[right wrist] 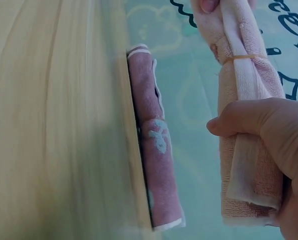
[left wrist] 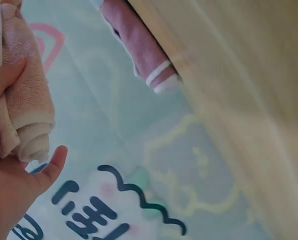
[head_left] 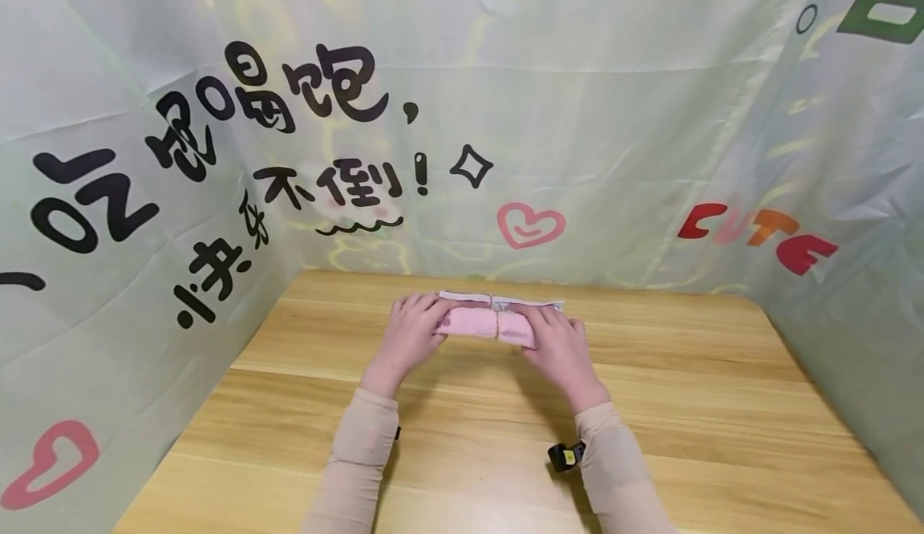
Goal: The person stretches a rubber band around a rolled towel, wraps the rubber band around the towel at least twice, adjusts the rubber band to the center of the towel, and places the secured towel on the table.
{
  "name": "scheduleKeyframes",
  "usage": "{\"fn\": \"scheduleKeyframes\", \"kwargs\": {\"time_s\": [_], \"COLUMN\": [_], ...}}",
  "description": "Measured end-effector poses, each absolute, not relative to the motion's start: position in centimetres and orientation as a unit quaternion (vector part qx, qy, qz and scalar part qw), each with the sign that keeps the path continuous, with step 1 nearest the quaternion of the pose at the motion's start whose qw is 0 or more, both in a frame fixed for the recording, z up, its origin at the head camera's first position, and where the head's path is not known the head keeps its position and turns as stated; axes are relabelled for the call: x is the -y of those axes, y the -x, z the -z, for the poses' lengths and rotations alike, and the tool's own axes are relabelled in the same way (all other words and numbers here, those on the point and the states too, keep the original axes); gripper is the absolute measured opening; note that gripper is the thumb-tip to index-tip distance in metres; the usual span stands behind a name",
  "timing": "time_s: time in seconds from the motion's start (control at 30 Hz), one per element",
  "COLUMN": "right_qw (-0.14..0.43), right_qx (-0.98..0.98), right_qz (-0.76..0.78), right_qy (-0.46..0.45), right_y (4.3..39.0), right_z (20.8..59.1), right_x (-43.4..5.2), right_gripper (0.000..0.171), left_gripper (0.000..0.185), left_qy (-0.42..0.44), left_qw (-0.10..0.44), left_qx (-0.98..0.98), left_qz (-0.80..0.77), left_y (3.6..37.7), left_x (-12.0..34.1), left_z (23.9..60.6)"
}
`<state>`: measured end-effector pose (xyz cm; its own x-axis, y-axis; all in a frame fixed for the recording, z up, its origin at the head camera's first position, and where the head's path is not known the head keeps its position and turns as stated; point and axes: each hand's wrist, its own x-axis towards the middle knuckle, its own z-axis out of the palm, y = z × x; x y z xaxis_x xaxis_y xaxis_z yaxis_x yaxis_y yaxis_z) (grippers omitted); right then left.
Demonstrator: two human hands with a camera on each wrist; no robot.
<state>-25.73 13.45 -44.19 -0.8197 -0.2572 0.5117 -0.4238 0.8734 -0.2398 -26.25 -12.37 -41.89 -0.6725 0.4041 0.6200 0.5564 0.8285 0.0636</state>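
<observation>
A pale pink rolled towel (head_left: 469, 323), cinched at its middle by a thin rubber band (right wrist: 245, 57), is held up by both hands above the table. My left hand (head_left: 415, 329) grips one end, its thumb lying along the terry cloth; the spiral end of the roll shows in the left wrist view. At the other end my right hand (head_left: 563, 349) holds the roll, thumb across its front. Just behind, a second rolled towel (right wrist: 161, 195), mauve with white edging and a light blue figure, lies on the table, partly hidden by the held roll in the head view.
The wooden table (head_left: 722, 406) reaches back to a printed cloth curtain (head_left: 613, 133), which hangs along the back and both sides. A small black device (head_left: 566, 457) is strapped at the right wrist.
</observation>
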Motion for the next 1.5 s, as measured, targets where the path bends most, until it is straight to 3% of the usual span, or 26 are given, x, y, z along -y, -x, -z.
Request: {"fn": "scheduleKeyframes", "kwargs": {"time_s": [0.43, 0.9, 1.23, 1.5], "right_qw": [0.242, 0.272, 0.234, 0.192], "right_qx": [0.937, 0.908, 0.919, 0.933], "right_qz": [-0.120, -0.088, -0.063, -0.056], "right_qy": [-0.222, -0.306, -0.312, -0.298], "right_y": [26.1, 27.1, 28.1, 28.8], "right_z": [42.3, 43.3, 44.1, 44.7], "right_x": [-15.1, -16.3, -16.4, -15.7], "right_gripper": [0.060, 0.068, 0.065, 0.064], "left_gripper": [0.040, 0.046, 0.052, 0.046], "left_qy": [0.332, 0.405, 0.433, 0.425], "left_qw": [0.308, 0.387, 0.348, 0.308], "left_qx": [0.892, 0.827, 0.828, 0.847], "left_qz": [0.006, -0.050, -0.077, -0.087], "left_y": [28.1, 29.7, 31.3, 32.4], "left_x": [12.9, 13.7, 14.1, 13.9], "left_z": [41.7, 42.6, 43.9, 44.6]}}
